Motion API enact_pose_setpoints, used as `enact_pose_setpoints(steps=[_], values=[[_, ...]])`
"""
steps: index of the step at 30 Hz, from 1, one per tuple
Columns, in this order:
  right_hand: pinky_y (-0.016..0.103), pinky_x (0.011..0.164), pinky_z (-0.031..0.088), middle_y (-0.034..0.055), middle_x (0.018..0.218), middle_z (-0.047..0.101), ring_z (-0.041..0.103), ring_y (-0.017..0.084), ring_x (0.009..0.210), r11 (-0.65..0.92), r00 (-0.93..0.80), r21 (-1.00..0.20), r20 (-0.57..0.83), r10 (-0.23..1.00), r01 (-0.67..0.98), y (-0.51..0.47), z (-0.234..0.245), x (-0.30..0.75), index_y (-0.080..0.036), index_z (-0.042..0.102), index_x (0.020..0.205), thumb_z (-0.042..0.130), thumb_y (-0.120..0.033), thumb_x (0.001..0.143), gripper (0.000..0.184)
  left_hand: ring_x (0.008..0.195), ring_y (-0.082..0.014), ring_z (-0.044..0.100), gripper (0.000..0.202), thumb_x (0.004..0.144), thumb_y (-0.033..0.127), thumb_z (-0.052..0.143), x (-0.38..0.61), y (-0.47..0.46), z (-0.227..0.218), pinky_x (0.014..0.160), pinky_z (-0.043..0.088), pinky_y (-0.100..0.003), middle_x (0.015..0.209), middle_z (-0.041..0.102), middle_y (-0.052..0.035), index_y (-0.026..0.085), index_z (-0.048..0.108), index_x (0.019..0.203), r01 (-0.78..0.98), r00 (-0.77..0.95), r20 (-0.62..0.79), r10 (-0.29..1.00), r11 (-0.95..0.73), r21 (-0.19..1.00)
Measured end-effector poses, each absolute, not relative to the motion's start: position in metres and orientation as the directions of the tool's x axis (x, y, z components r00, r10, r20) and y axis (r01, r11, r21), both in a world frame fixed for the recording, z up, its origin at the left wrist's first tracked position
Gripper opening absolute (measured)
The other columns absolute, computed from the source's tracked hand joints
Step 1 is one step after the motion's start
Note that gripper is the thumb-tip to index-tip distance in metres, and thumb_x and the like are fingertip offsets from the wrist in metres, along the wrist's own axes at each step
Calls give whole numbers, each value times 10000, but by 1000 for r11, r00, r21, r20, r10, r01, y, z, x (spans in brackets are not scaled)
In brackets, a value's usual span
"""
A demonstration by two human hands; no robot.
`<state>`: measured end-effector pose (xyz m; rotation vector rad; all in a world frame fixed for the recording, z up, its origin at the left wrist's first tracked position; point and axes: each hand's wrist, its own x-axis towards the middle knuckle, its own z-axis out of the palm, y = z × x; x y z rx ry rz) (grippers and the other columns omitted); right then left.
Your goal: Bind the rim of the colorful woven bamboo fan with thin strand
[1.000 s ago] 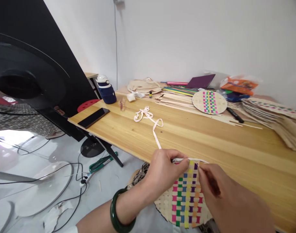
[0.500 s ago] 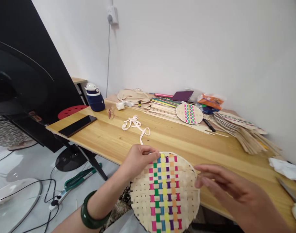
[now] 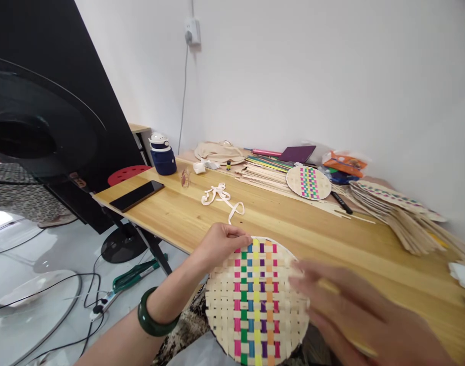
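Observation:
A round woven mat (image 3: 255,300) with a coloured checked centre leans at the near edge of the wooden table (image 3: 323,239). My left hand (image 3: 222,244), with a green bangle on its wrist, pinches the mat's top left rim together with the end of a cream ribbon (image 3: 222,197) that trails back over the table. My right hand (image 3: 354,315) is blurred, with fingers spread, lying against the mat's right edge.
A black phone (image 3: 136,195) and a blue bottle (image 3: 161,155) lie at the table's left end. A second woven round (image 3: 308,182), coloured strips (image 3: 266,168) and a stack of woven pieces (image 3: 403,213) fill the back. A black panel (image 3: 57,101) stands left; cables (image 3: 75,300) cross the floor.
The mat has come up from below the table edge so its whole face shows. My right hand let go of the top rim and dropped to the mat's right side.

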<state>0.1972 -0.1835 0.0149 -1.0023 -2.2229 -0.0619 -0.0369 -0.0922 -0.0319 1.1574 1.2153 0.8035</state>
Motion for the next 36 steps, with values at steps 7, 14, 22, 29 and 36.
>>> enact_pose_setpoints(steps=[7,14,22,29,36], values=[[281,683,504,69,916,714,644,201,822,243,-28,-712,299,954,658,-139,15,192,-205,710,841,532,-433,854,290,606,-140,610,244,711,365,704,-33,-105,-15,552,443,-219,704,722,-58,130,735,769,204,338,-220,915,157,966],[224,579,415,4,726,628,526,109,639,-195,-338,-955,-264,903,224,-119,10,166,-161,664,740,685,-485,752,325,710,-179,654,219,720,311,680,-22,-117,-2,609,473,-233,808,750,-71,136,762,824,223,412,-140,901,49,973],[188,557,438,-31,643,560,516,70,578,-305,-254,-914,-238,938,-268,-108,-11,176,-146,600,678,806,-300,652,258,606,-137,613,215,716,342,703,-22,-116,-3,540,426,-204,713,730,-50,141,757,769,204,409,-116,905,33,978],[175,446,463,-27,658,539,563,103,600,-150,24,-828,-193,981,-540,-101,-15,215,-206,596,778,725,-207,667,170,590,-124,611,186,672,321,758,-23,-107,-9,565,452,-209,678,716,-40,141,737,713,97,388,-257,885,239,966],[194,342,371,-66,539,304,337,59,435,-14,356,-948,-132,925,-318,-124,-43,313,-207,444,601,816,-308,574,387,583,-102,605,191,656,314,775,-32,-103,-8,573,454,-201,677,709,-34,135,725,695,-15,373,-284,883,312,950]])
